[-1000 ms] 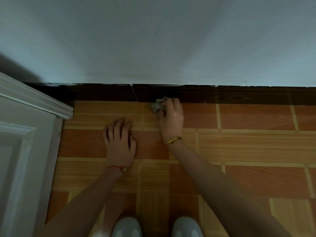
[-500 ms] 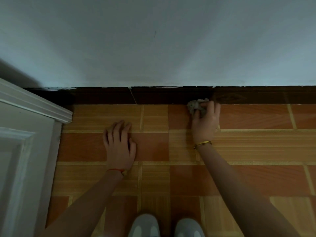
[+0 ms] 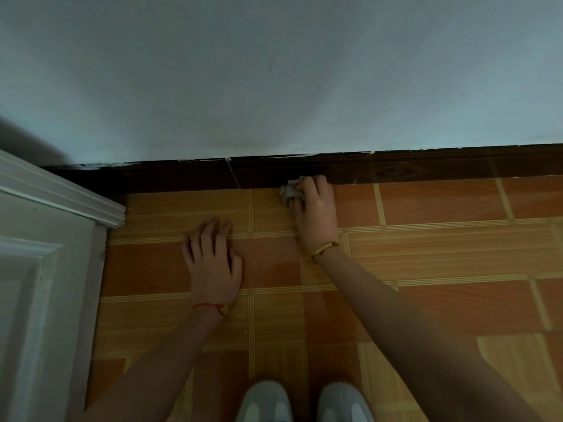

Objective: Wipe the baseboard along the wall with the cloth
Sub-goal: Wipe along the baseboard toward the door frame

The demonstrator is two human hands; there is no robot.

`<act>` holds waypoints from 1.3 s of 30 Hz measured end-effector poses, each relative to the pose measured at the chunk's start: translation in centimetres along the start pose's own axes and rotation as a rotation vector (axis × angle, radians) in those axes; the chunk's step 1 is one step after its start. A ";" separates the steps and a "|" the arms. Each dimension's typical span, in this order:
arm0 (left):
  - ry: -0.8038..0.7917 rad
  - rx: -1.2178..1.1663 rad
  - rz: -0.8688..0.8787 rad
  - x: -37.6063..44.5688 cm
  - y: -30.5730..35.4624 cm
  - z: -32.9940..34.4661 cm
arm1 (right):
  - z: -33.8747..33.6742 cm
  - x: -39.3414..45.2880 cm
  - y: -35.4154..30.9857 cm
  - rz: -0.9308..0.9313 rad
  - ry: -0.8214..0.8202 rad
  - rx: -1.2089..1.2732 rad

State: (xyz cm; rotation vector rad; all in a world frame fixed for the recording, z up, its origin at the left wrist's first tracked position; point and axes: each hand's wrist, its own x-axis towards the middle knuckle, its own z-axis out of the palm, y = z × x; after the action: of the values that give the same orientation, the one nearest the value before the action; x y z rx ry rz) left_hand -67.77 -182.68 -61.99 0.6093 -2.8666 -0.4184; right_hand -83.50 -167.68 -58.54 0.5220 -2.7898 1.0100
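Pale wall [image 3: 274, 71] meets a dark brown baseboard [image 3: 426, 166] that runs above an orange-and-tan tiled floor [image 3: 441, 254]. My right hand [image 3: 315, 208] has its grip curled tight round a crumpled grey cloth [image 3: 289, 193], fingers bunched over it, and presses the wad against the foot of the baseboard, just right of a thin seam in the wood (the cloth pokes out on the left side of my fingers). A gold bracelet [image 3: 324, 249] sits on that wrist. My left hand [image 3: 213, 260] lies flat on the floor, fingers straight and slightly spread, holding nothing, well apart from the cloth; a red string [image 3: 207, 306] circles its wrist. White door trim [image 3: 61, 193] stands at left, and two grey shoe toes [image 3: 304, 403] show at the bottom edge.
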 end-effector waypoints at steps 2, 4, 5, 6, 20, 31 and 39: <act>-0.004 0.015 0.000 0.0 0.0 0.0 | -1.1 0.0 1.0 0.049 0.046 0.005; -0.004 0.021 -0.003 0.1 0.0 0.0 | -2.8 0.0 2.7 0.148 0.141 -0.011; -0.002 0.022 -0.004 0.0 0.0 0.1 | -3.8 0.1 3.8 0.207 0.195 -0.022; 0.000 0.022 -0.003 0.0 0.0 0.1 | -4.8 0.3 4.8 0.269 0.245 -0.029; -0.091 -0.109 0.057 2.0 8.0 2.0 | -7.6 1.8 2.3 0.094 0.405 0.173; -0.098 -0.011 0.097 1.5 8.3 2.9 | -7.1 1.6 1.7 0.105 0.436 0.186; -0.087 -0.025 0.110 1.5 8.2 2.8 | -8.0 1.8 3.5 0.166 0.452 0.127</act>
State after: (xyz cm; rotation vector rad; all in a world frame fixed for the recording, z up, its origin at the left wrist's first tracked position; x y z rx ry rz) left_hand -72.77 -175.50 -61.93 0.4363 -2.9546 -0.4729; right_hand -86.41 -160.53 -54.10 0.0580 -2.4042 1.1728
